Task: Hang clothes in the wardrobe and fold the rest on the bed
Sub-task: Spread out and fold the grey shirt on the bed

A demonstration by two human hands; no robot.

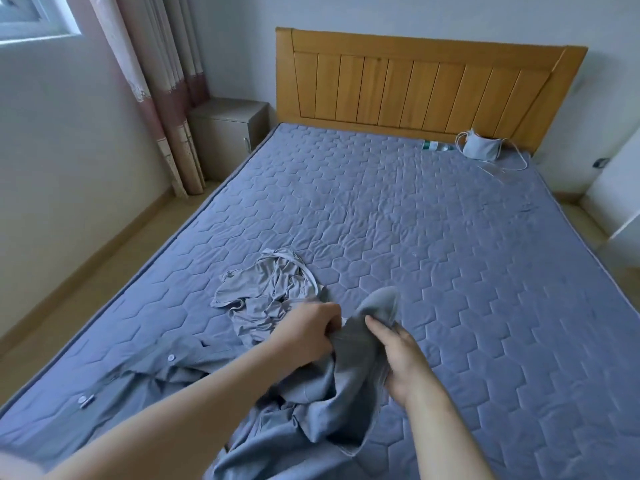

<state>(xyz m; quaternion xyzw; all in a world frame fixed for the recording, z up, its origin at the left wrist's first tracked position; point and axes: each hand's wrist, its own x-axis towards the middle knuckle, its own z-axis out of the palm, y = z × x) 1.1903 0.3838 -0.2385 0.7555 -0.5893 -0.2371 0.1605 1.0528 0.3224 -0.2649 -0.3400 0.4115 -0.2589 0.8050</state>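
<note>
A grey-blue buttoned shirt (322, 393) lies crumpled on the near part of the bed (398, 220). My left hand (304, 336) grips a bunch of its cloth near the collar. My right hand (398, 358) holds another fold of the same shirt just to the right, and a lifted piece of the cloth stands up above its fingers. A lighter grey garment (266, 292) with white trim lies rumpled on the quilted blue cover just beyond my left hand.
A wooden headboard (426, 88) closes the far end of the bed. Near it lie a plastic bottle (437, 146) and a small grey bag with white cords (481, 148). A bedside cabinet (227, 133) and curtains (162, 81) stand at the far left.
</note>
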